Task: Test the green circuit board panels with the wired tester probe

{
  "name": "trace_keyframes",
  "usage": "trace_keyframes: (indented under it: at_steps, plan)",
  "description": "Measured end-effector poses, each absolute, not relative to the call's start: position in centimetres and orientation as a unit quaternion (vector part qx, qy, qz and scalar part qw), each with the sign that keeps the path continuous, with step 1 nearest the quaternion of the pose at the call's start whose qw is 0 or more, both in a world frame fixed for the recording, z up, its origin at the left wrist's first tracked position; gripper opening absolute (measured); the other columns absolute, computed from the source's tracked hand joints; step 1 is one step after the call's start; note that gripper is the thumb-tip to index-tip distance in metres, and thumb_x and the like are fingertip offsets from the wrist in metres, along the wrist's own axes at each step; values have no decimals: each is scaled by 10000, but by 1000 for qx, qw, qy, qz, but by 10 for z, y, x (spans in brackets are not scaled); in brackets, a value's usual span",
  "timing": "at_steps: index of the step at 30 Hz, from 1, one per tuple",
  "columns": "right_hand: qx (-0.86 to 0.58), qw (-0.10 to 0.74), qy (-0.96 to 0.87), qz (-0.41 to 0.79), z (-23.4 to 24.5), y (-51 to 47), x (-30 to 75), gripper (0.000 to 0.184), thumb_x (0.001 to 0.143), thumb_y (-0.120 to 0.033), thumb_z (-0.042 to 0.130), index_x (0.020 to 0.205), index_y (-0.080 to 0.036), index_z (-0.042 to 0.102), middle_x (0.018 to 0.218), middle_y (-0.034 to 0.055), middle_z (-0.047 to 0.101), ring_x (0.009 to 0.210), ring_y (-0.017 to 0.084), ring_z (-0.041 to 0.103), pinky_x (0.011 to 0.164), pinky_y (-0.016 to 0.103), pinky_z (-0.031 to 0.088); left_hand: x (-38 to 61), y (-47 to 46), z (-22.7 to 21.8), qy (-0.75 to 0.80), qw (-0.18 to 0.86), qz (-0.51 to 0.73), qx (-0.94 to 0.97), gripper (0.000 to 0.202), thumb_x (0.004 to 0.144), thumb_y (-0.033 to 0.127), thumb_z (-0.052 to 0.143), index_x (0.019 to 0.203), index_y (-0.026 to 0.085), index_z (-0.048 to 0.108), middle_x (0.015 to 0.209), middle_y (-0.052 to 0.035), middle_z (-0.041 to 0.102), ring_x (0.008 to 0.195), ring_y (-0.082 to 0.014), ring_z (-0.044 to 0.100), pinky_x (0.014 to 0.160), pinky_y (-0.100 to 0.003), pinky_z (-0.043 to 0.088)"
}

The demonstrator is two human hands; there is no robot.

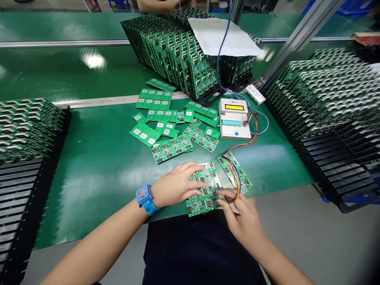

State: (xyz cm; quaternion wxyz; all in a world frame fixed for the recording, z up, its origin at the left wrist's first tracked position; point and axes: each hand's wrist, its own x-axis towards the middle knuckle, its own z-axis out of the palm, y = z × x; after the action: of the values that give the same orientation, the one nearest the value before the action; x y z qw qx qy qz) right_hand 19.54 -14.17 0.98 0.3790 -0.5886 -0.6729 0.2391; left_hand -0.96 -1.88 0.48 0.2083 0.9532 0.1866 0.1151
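Partly beneath both hands (181, 183): circuit board (208, 192)

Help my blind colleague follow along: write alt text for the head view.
A left hand rests on a green rectangular circuit board while the right hand holds a multicoloured wire bundle near its edge; a white boxy device lies beyond.

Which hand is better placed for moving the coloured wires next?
Probably the right hand: it holds the coloured wires near their end, while the left hand rests on the circuit board.
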Motion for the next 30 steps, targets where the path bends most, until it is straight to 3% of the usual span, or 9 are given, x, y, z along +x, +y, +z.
trace_keyframes:
  at_steps: [30]
  plan:
    - [-586, 381, -674, 241, 9, -143, 195, 208, 882, -128, 503, 1067, -211, 547, 969, 67, 625, 923, 192, 614, 794, 308, 525, -9, -18, 5, 191, 215, 109, 952, 289, 903, 380, 499, 1174, 309, 575, 1376, -82, 372, 1273, -289, 338, 992, -493, 391]
